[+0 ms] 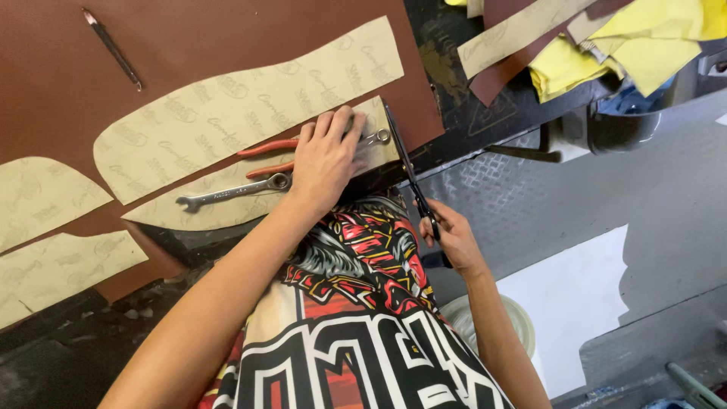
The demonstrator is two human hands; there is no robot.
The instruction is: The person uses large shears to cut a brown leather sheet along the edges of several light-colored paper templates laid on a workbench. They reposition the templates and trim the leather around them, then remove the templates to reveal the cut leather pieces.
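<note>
My left hand (327,155) lies flat, fingers together, pressing a tan paper pattern piece (227,204) onto brown leather-like sheet (189,45). Under and beside that hand lie red-handled pliers (265,148) and a steel wrench (227,193). My right hand (450,235) grips the handles of black scissors (405,163), whose blades run up along the pattern's right edge at the sheet's border. A second, larger tan pattern (242,106) lies just above.
More tan patterns (38,197) lie at the left. A thin dark metal tool (112,49) rests top left. Yellow and brown scraps (628,45) pile at the top right. A grey metal floor (606,182) and white sheet (575,303) lie below.
</note>
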